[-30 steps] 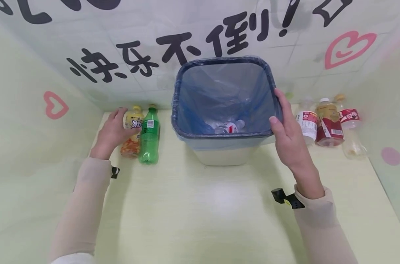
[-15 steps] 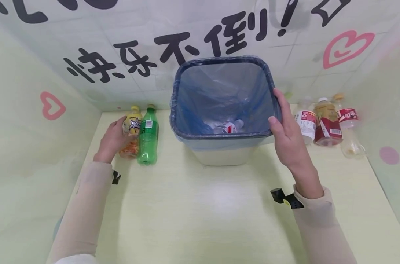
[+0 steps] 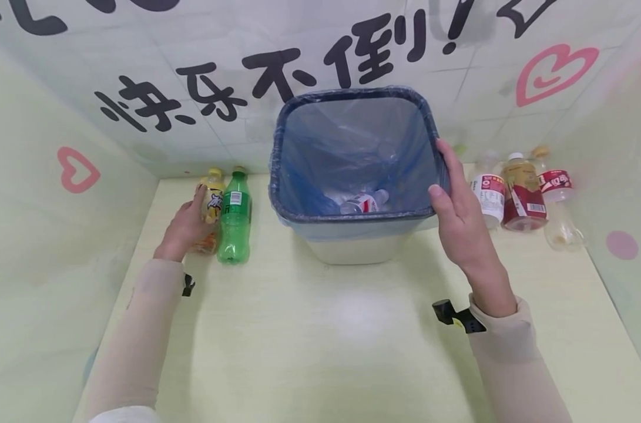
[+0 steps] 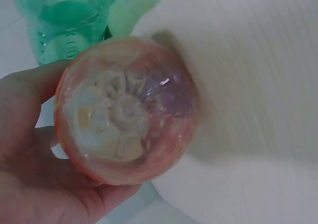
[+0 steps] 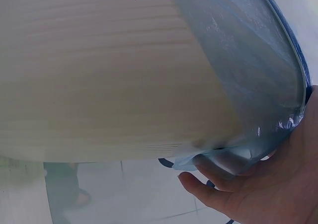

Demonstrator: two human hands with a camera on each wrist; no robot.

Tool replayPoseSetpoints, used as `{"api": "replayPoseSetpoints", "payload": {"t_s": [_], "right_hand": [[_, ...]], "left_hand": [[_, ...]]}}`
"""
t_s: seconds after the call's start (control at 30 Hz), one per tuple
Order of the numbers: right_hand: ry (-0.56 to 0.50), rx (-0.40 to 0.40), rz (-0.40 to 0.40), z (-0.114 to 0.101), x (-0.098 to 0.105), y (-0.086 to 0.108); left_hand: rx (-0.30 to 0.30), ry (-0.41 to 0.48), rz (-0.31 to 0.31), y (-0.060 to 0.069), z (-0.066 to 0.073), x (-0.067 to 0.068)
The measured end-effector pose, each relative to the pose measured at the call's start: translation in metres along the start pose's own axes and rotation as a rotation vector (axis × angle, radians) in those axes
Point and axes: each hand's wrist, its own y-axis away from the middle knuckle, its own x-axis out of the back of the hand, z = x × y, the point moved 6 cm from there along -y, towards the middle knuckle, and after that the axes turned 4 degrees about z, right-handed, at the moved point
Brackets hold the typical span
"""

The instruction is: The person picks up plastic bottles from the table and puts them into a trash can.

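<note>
My left hand (image 3: 185, 226) grips a plastic drink bottle (image 3: 212, 197) with a yellow cap and a yellow-orange label. In the left wrist view the bottle's ridged base (image 4: 126, 112) faces the camera, with fingers curled behind it. Right beside it stands a green plastic bottle (image 3: 235, 229). With my right hand (image 3: 463, 223) I hold the right rim of a trash bin (image 3: 370, 249), thumb at the rim and fingers along the outside. A blue liner bag (image 5: 248, 50) covers the rim. Inside the bin lies a clear bottle (image 3: 363, 203) with a red-and-white label.
Right of the bin, along the back wall, are a white-labelled bottle (image 3: 490, 197), a dark red bottle (image 3: 523, 200) and a clear bottle (image 3: 555, 182) with a red label. Walls bound the pale table (image 3: 346, 352) at the back and both sides.
My left hand has moved slightly right and its fingers have come around the yellow-orange bottle. The right hand keeps its hold on the bin rim. The head view has shifted slightly.
</note>
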Motion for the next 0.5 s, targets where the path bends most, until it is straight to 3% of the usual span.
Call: {"api": "replayPoseSetpoints", "payload": {"t_s": [0.17, 0.33, 0.5], "right_hand": [[-0.003, 0.003, -0.002, -0.001, 0.0, 0.0], [-0.002, -0.011, -0.002, 0.0, 0.0, 0.0], [-0.002, -0.021, -0.001, 0.0, 0.0, 0.0]], "left_hand": [[-0.013, -0.049, 0.071, 0.003, -0.001, 0.005], [-0.057, -0.081, 0.137, 0.011, 0.005, 0.022], [-0.078, -0.092, 0.159, 0.021, 0.014, 0.036]]}}
